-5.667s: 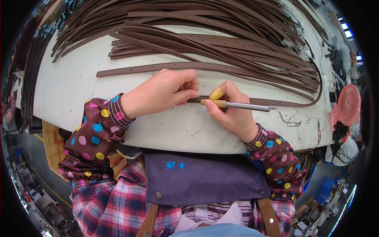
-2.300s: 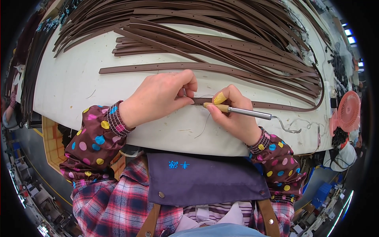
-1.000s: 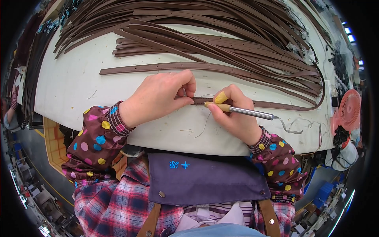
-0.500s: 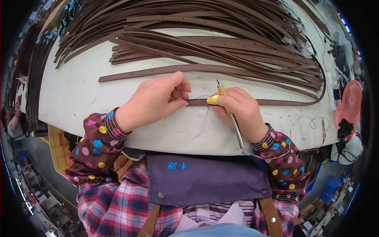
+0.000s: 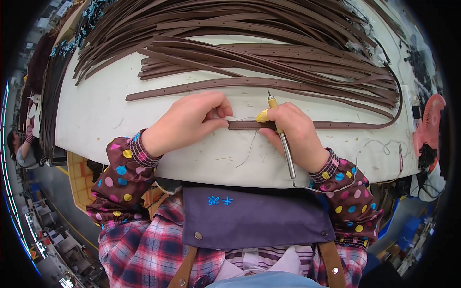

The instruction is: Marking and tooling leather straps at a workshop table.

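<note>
A long brown strap lies across the white table, its cut end pointing toward my left hand. That hand has its thumb and fingers drawn together just beyond the strap end. A thin thread runs from the strap toward those fingertips and seems pinched in them. My right hand grips the strap between thumb and fingers. It also carries a slim pen-shaped tool with a metal tip up and a cord at its lower end. Yellow tape wraps one fingertip. A loose thread tail hangs below the strap.
Several brown straps with punched holes are layered beyond my hands, and a larger bundle fills the far side. The tool's pale cord loops at the right. A pink fan stands at the right edge. A person sits far left.
My left fingertips have drawn slightly off the strap end, which now shows fully. The right hand keeps its hold on strap and tool. The whole view has shifted a little.
</note>
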Action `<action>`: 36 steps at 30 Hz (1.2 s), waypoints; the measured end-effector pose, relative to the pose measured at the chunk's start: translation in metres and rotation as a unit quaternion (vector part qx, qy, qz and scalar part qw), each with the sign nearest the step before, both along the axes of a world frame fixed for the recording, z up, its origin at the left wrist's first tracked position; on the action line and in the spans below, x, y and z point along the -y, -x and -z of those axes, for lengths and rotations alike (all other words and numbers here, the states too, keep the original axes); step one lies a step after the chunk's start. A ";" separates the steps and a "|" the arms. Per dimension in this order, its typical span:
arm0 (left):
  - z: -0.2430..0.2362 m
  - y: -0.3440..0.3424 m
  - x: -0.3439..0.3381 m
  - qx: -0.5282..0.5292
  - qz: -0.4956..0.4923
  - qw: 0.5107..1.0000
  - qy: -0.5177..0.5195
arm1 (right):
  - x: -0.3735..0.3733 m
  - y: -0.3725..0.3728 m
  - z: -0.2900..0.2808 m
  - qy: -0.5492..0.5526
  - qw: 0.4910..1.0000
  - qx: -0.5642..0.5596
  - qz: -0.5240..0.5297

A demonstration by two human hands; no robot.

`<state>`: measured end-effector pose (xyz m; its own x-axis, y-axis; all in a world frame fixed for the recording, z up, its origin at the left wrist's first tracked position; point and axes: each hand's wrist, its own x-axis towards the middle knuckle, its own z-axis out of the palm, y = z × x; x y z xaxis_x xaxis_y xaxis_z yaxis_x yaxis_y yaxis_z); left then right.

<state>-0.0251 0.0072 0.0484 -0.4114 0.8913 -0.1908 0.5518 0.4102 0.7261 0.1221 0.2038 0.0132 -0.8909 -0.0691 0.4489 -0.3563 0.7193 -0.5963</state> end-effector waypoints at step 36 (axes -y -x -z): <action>0.017 -0.015 0.011 -0.145 0.002 0.983 -0.110 | 0.005 0.001 -0.006 0.173 0.979 0.095 -0.042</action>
